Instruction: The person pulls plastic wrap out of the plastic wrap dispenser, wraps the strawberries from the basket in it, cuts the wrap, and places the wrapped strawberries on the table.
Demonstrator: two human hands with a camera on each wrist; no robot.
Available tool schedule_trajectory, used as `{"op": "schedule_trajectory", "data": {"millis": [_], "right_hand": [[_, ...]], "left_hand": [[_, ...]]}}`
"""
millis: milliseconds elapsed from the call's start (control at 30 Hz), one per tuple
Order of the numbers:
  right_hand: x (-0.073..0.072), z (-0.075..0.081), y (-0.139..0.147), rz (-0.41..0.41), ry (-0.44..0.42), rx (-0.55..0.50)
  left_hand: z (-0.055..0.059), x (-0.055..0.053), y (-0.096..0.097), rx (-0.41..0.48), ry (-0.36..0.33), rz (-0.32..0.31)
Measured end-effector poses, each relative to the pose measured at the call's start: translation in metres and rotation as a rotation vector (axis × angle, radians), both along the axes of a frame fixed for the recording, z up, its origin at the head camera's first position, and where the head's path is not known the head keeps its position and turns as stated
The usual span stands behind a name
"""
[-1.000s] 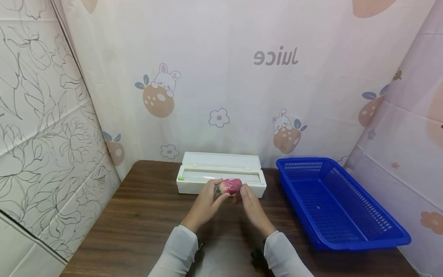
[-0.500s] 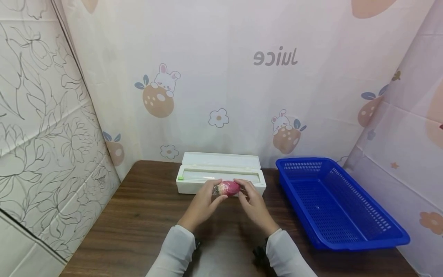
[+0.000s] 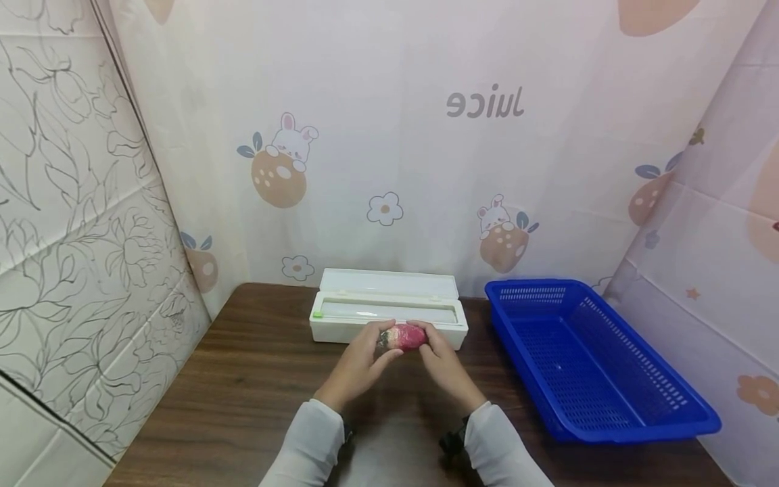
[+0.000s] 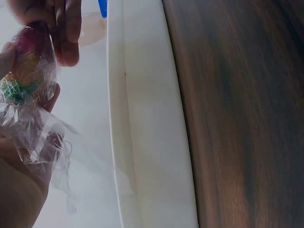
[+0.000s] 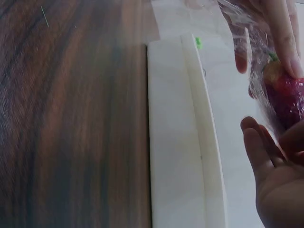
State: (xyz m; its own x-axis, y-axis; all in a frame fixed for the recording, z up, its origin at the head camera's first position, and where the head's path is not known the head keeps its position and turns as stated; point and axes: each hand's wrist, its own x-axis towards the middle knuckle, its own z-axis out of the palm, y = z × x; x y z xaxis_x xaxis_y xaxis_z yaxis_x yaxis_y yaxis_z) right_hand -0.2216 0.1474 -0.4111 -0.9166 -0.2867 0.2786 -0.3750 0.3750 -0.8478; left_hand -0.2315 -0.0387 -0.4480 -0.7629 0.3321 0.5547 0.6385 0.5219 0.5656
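Note:
A red, egg-shaped piece of produce (image 3: pixel 406 337), cream towards one green end, is wrapped in clear plastic film. My left hand (image 3: pixel 360 362) grips it around the green end, thumb in front and fingers behind. At the red end, my right hand (image 3: pixel 443 362) pinches the tip between thumb and index finger, while its other fingers extend past it in the right wrist view. Loose, crumpled film (image 4: pixel 40 137) hangs from the green end over the left palm. Just behind the hands stands a white cling film dispenser (image 3: pixel 331 330) with its lid raised.
A blue perforated plastic basket (image 3: pixel 526 358) stands on the right side of the dark wood table (image 3: pixel 243 379). A green slider (image 3: pixel 318 314) sits at the dispenser's left end. Printed curtains (image 3: pixel 389 135) hang behind and at both sides.
My right hand has gone from lying along the red end to holding it between index finger and thumb. The left hand keeps its grip, with the wrapped produce now slightly lower.

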Motion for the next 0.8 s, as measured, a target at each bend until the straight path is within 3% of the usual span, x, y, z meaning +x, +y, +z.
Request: {"op": "schedule_trajectory", "data": {"millis": [167,267,367,433,567,800], "right_hand": [[-0.006,-0.012,-0.002,-0.053,-0.155,-0.104],[-0.012,-0.02,-0.001,0.069,-0.302,-0.323],[-0.015,-0.024,0.002,0.257,-0.406,-0.529],[-0.017,-0.026,0.004,0.363,-0.44,-0.604],[-0.019,-0.026,0.007,0.438,-0.475,-0.632],[-0.019,-0.029,0.007,0.408,-0.485,-0.601]], "left_hand": [[0.0,-0.001,-0.002,-0.016,0.0,0.003],[0.001,-0.002,-0.003,-0.004,-0.02,-0.012],[0.003,-0.003,-0.004,0.015,-0.016,-0.019],[0.004,-0.003,-0.004,0.026,-0.006,-0.024],[0.005,-0.003,-0.004,0.04,0.004,-0.031],[0.005,-0.002,-0.004,0.032,-0.031,-0.051]]}}
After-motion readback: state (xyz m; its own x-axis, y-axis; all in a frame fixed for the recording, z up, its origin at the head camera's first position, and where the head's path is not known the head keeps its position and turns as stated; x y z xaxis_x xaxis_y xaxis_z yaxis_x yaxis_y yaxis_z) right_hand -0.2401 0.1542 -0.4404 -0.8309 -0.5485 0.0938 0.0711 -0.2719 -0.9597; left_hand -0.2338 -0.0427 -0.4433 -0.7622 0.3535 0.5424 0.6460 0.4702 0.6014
